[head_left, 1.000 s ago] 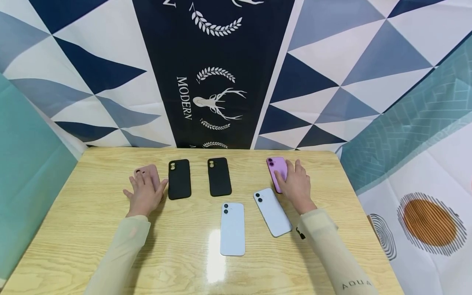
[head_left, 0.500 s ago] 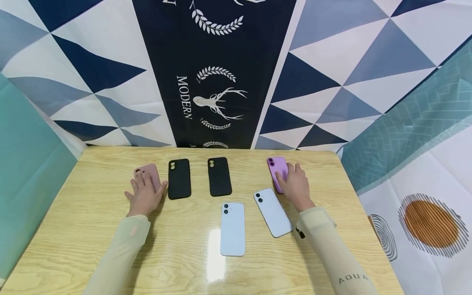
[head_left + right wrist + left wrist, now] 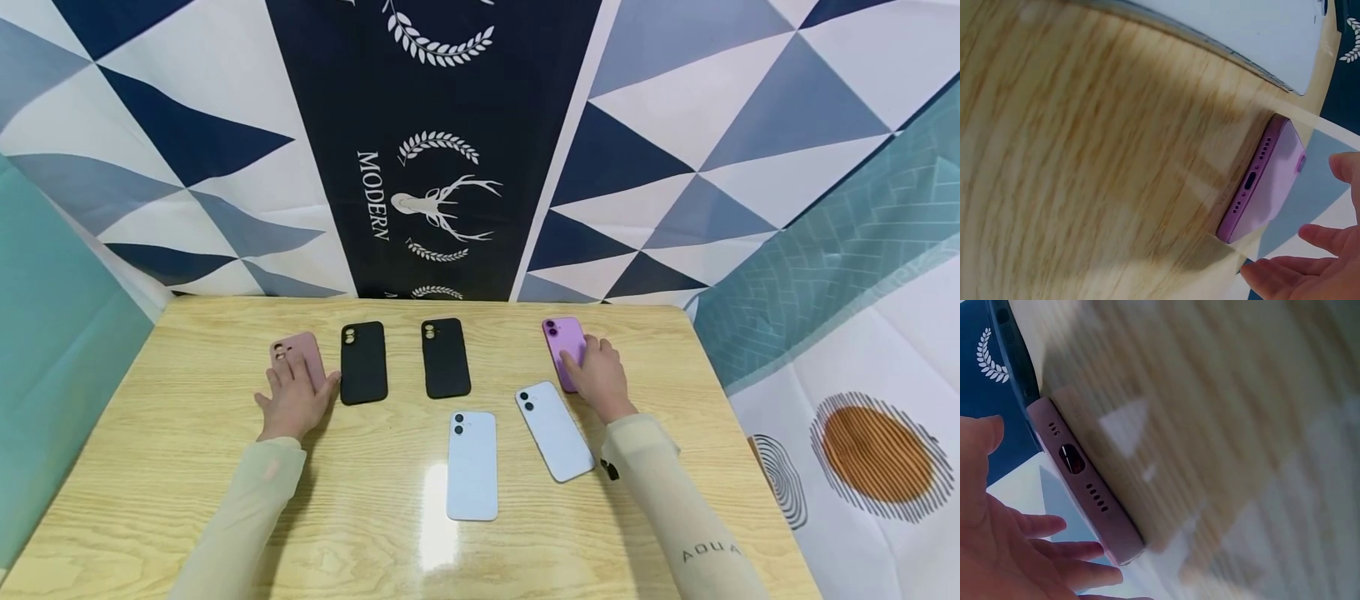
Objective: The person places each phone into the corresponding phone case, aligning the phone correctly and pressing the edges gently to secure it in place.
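My left hand (image 3: 291,405) is over the near part of a pink phone case (image 3: 305,346), fingers spread and pointing toward its camera cutouts. In the left wrist view the case's bottom edge (image 3: 1084,481) shows a port opening and small speaker holes, with straight fingers beside it. At the right, my right hand (image 3: 603,382) hovers by a purple phone (image 3: 562,335), thumb over its back and fingers along its right side. The right wrist view has this phone (image 3: 1263,181) lying on the table, camera side up, with the loosely bent fingers apart from it.
Two black phone cases (image 3: 363,367) (image 3: 447,362) lie between the hands. Nearer the front are a white phone (image 3: 472,471) and a second, slanted white phone (image 3: 553,433). Patterned cloth (image 3: 442,108) hangs behind the wooden table (image 3: 360,517).
The left hand has drawn back slightly, uncovering more of the pink case's camera cutouts. The right hand has shifted a little toward the front. The phones and cases stay in place.
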A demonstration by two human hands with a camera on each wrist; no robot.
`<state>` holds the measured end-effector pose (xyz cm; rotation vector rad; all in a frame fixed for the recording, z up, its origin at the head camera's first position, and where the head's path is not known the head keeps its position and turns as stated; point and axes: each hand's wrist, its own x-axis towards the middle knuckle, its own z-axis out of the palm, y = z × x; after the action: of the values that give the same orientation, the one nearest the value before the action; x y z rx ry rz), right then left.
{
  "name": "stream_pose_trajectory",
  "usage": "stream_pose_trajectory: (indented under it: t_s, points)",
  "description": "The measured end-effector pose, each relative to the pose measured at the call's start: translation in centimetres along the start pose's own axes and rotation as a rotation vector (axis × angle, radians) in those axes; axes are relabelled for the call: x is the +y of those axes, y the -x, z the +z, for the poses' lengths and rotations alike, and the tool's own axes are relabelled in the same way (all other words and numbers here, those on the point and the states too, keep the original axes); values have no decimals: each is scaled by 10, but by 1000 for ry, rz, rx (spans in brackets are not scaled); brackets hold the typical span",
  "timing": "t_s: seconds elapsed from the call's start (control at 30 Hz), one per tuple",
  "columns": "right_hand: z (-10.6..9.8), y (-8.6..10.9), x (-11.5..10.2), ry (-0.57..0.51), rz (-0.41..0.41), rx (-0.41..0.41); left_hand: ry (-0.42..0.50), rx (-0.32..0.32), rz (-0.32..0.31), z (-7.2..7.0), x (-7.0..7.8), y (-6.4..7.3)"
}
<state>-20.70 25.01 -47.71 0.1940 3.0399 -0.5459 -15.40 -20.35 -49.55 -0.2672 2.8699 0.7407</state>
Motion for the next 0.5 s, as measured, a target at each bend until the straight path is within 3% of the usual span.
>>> stream_pose_trajectory:
  t_s: [0.5]
  points:
    - [7, -11, 1, -19, 87, -100, -8, -26, -11, -2, -3, -4]
